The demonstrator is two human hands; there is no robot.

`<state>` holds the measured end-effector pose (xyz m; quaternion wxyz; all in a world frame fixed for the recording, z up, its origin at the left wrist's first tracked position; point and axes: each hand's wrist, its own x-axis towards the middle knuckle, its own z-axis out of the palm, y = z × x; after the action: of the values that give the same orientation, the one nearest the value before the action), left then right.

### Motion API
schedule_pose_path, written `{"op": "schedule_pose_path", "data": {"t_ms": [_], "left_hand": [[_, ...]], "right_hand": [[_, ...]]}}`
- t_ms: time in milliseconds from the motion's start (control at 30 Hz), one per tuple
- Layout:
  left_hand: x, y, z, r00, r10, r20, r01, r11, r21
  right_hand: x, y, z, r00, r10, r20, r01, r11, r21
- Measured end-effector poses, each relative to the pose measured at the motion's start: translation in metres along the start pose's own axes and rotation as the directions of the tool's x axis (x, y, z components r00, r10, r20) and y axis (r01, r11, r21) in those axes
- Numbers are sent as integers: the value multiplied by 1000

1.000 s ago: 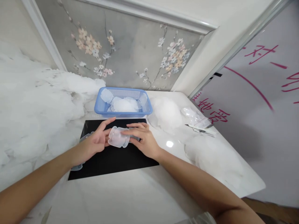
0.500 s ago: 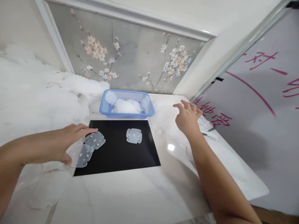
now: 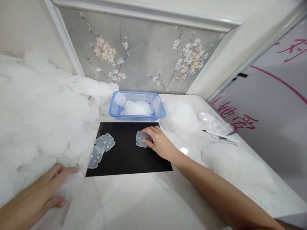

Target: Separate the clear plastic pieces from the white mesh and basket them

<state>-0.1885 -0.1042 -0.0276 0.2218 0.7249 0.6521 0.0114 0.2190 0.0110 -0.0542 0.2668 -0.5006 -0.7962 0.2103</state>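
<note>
My right hand (image 3: 159, 140) reaches over the right part of a black mat (image 3: 127, 159), thumb and fingers apart over a translucent notched piece (image 3: 139, 139); the fingers cover that piece's right side. My left hand (image 3: 51, 188) is at the lower left with thumb and fingers spread, beside a loose translucent sheet near the pile. Two spotted translucent pieces lie at the mat's left, one (image 3: 105, 142) farther back and another (image 3: 95, 158) nearer, overlapping the mat's edge.
Behind the mat stands a blue basket (image 3: 137, 118) holding several translucent pieces. A large white pile (image 3: 48, 118) covers the left side, and a smaller one (image 3: 181, 116) sits right of the basket. Clear plastic (image 3: 213, 122) and a thin tool (image 3: 219, 137) lie farther right.
My right hand has come down from beyond the basket's right onto the piece on the mat. My left hand has moved away from the spotted pieces, toward the lower left. The view has shifted slightly.
</note>
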Motion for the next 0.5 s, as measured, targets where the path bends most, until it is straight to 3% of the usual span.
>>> {"op": "schedule_pose_path", "data": {"t_ms": [167, 200, 233, 300, 400, 500], "left_hand": [[11, 43, -8, 1000, 1, 23, 5, 971, -240], [18, 54, -13, 999, 8, -31, -16, 962, -271], [27, 65, -18, 996, 14, -89, -41, 948, -314], [49, 86, -25, 994, 17, -107, -61, 906, -419], [86, 118, -23, 999, 36, 23, -16, 812, -583], [118, 145, -11, 998, 68, 16, -40, 738, -674]], "right_hand": [[3, 7, 1, 978, 206, 15, -201, 931, 303], [2, 7, 0, 972, 231, 29, -226, 904, 363], [2, 6, 0, 967, 251, 47, -246, 867, 433], [1, 2, 0, 957, 273, 100, -279, 765, 580], [0, -5, 3, 947, 262, 187, -310, 583, 751], [1, -8, 5, 950, 236, 205, -297, 478, 827]]}}
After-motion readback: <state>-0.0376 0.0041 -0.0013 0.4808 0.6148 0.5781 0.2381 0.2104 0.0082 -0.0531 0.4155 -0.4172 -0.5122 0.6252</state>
